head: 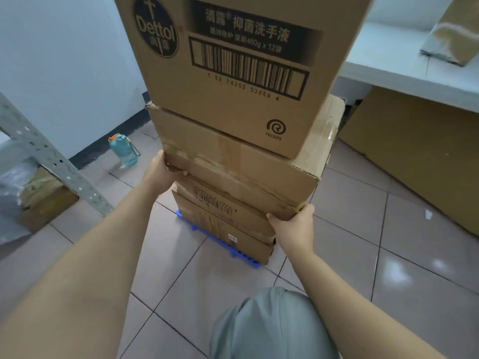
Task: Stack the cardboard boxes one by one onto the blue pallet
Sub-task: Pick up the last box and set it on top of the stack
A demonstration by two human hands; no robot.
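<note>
A stack of cardboard boxes stands on the blue pallet (pixel 197 230), whose edge shows at the bottom left of the stack. The top one is a Dettol box (pixel 233 73) with a large barcode. It rests on a taped box (pixel 241 161) that sits skewed over the lower boxes (pixel 228 218). My left hand (pixel 166 169) grips the taped box's near left bottom corner. My right hand (pixel 295 224) grips its near right bottom corner, fingers curled under the edge.
A teal water bottle (pixel 124 151) stands on the tiled floor by the wall at left. A grey perforated metal rack leg (pixel 51 161) slants at far left, with a box under it. A white table (pixel 414 63) with a box on it and a large carton (pixel 420 156) below stand at right.
</note>
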